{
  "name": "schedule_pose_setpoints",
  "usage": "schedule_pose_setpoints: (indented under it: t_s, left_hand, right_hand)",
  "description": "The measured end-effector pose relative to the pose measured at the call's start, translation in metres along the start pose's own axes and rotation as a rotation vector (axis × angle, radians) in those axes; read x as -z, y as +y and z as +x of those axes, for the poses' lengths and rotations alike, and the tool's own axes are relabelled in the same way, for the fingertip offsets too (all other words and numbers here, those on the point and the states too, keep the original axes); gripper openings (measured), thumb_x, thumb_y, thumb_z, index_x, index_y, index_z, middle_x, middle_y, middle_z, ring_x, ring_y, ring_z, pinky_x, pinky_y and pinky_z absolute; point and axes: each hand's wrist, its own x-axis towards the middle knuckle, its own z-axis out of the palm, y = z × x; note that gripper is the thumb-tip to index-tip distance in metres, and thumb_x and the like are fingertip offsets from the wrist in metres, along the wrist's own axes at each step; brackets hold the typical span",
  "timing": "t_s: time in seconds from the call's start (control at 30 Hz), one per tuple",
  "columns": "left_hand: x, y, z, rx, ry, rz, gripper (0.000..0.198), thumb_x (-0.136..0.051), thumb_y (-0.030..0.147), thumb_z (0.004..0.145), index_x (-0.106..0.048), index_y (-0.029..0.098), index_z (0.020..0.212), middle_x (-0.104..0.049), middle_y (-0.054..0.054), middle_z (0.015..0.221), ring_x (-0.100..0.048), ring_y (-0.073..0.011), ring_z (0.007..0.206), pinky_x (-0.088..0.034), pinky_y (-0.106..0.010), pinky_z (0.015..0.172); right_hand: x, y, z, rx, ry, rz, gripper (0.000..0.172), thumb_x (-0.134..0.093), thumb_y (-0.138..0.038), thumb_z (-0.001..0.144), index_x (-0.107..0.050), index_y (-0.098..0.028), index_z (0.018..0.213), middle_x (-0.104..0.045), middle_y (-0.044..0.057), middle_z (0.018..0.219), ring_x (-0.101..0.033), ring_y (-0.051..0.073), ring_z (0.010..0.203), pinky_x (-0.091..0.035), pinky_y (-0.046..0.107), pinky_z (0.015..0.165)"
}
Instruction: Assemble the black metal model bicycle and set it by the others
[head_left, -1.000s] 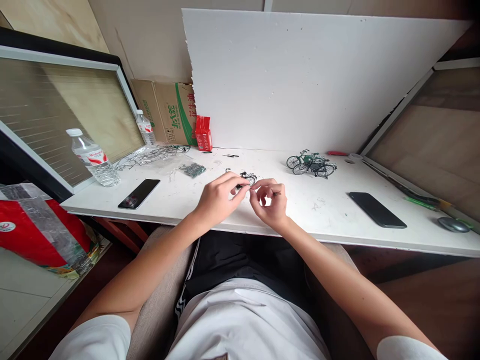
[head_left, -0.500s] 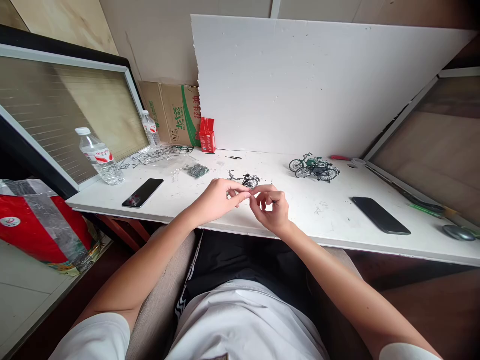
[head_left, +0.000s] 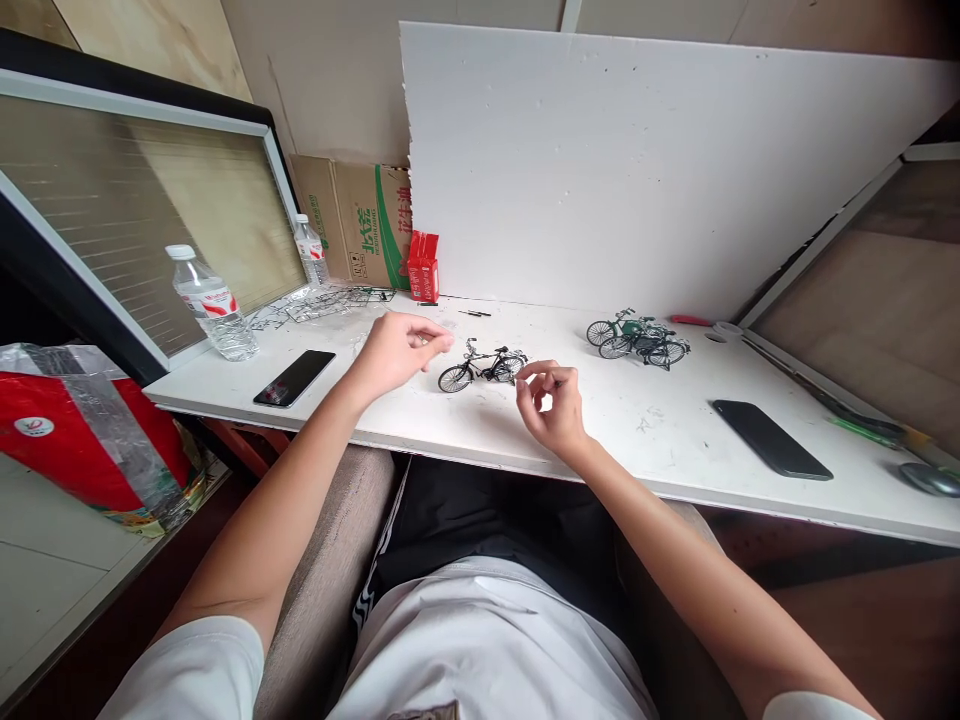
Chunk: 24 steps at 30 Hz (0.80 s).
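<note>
A small black model bicycle (head_left: 484,369) stands upright on the white table, between my two hands. To its left, my left hand (head_left: 395,352) is raised, thumb and fingertips close together; anything between them is too small to make out. My right hand (head_left: 551,405) is beside the rear wheel, with thumb and forefinger curled towards each other. Something small and dark shows among its fingers, its kind unclear. Further right, a green model bicycle (head_left: 621,326) stands behind a black one (head_left: 651,346).
Dark parts frames (head_left: 337,303) lie at the back left, near two water bottles (head_left: 214,305) and a red box (head_left: 424,268). One phone (head_left: 294,378) is at the left, another (head_left: 771,439) at the right. A white board (head_left: 637,170) leans behind the table (head_left: 637,450).
My hands have parted from their meeting point in front of the black bicycle. The left moved left and up, now covering the packet of green parts; the bicycle shows fully.
</note>
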Motion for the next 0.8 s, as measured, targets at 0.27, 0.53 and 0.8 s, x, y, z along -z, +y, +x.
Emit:
schedule_pose_setpoints:
  t_s: [0.27, 0.53, 0.8]
  left_hand:
    - [0.005, -0.100, 0.030, 0.086, 0.026, 0.227, 0.023, -0.083, 0.041, 0.080, -0.083, 0.019, 0.083, -0.081, -0.013, 0.086, -0.074, -0.0286, 0.081, -0.061, -0.043, 0.081]
    - [-0.020, -0.138, 0.028, 0.100, -0.112, 0.182, 0.026, -0.083, 0.042, 0.078, -0.083, 0.017, 0.083, -0.083, -0.016, 0.094, -0.076, -0.0312, 0.090, -0.059, -0.044, 0.088]
    - [-0.050, -0.116, 0.022, 0.326, -0.222, -0.150, 0.042, -0.089, 0.050, 0.079, -0.081, 0.012, 0.096, -0.082, -0.017, 0.090, -0.073, -0.0223, 0.061, -0.060, -0.036, 0.061]
  right_hand:
    - [0.010, 0.040, 0.001, -0.408, 0.067, 0.056, 0.037, -0.063, -0.040, 0.101, -0.027, -0.030, 0.097, -0.067, 0.001, 0.102, -0.048, 0.012, 0.052, -0.041, 0.032, 0.050]
    - [0.008, 0.040, -0.003, -0.333, -0.078, -0.054, 0.032, -0.062, -0.039, 0.100, -0.031, -0.030, 0.099, -0.069, 0.005, 0.103, -0.061, 0.019, 0.070, -0.046, 0.034, 0.055]
    - [0.004, 0.041, -0.004, -0.308, -0.113, -0.095, 0.036, -0.065, -0.044, 0.099, -0.033, -0.029, 0.103, -0.069, 0.010, 0.115, -0.069, 0.026, 0.099, -0.056, 0.037, 0.063]
